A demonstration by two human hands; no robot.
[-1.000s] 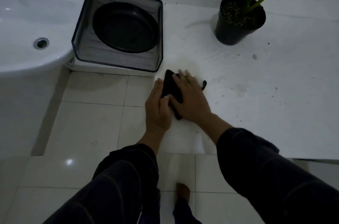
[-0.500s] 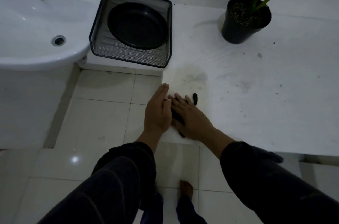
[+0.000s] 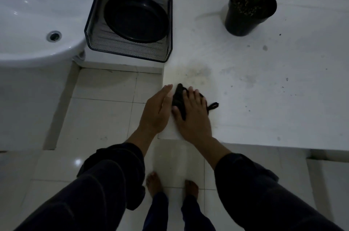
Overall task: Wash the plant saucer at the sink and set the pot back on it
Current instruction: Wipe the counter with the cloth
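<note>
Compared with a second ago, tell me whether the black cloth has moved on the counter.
Yes. The black cloth has slid toward the person, away from the mesh basket.

Your left hand (image 3: 157,111) and right hand (image 3: 192,115) are bare, with no rings, watch or gloves showing. Both your arms wear dark, loose long sleeves (image 3: 117,170) pushed up so the cuffs bunch short of the wrists, and faint seams run along the cloth. Below the white counter's (image 3: 264,98) front edge, your bare feet (image 3: 154,183) show under dark trouser legs (image 3: 156,210).
</note>
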